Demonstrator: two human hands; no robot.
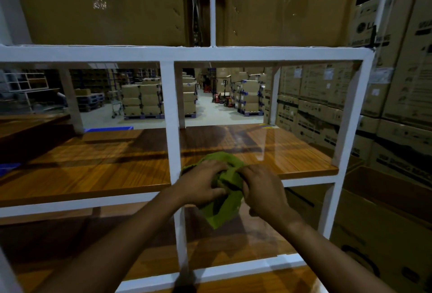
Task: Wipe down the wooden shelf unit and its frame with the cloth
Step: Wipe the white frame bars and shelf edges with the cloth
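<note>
A green cloth [225, 208] is bunched between both my hands, just in front of the middle shelf's front edge. My left hand [201, 184] grips its left side with curled fingers. My right hand [261, 190] pinches the right side. The wooden shelf board [105, 166] is glossy orange-brown and sits in a white frame [173, 115] of uprights and rails. Another wooden board [233, 248] lies below, partly hidden by my forearms.
Large cardboard boxes [105, 3] stand on the top shelf. Stacked printed cartons [397, 87] rise at the right, with an open carton [385, 199] lower down. Through the shelf I see a warehouse floor with palletised boxes [142, 102].
</note>
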